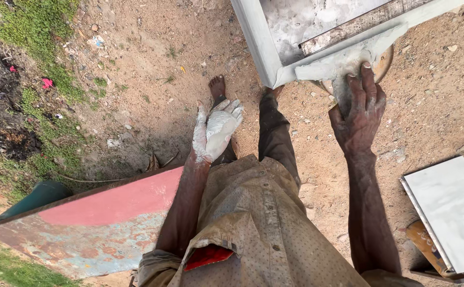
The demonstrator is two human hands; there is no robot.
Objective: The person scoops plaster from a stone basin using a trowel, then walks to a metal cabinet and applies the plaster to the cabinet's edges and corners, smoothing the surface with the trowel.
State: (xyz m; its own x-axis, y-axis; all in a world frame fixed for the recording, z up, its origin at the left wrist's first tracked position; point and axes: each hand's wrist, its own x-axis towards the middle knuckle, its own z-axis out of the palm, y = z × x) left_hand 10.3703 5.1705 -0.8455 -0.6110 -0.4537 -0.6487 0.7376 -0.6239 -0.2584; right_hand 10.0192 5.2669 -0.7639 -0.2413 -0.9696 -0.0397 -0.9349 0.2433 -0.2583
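Dusty shirt [264,234] closest below. Left hand [218,130] hanging free, fingers loosely spread, caked white, holding nothing. Right hand [358,109] pressed flat, fingers together, smoothing wet grey plaster [343,61] along grey frame [258,45] edge. Corner coated already; rest of edge looking bare.

Dotted khaki shirt [264,234] — buttoned, dusty, red at pocket. Dark trousers [274,133]. Barefoot. Left hand [217,130] caked in pale plaster — right hand [359,114] smeared grey.

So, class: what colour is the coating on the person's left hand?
Whitish grey, covering the left hand; head view shows it best.
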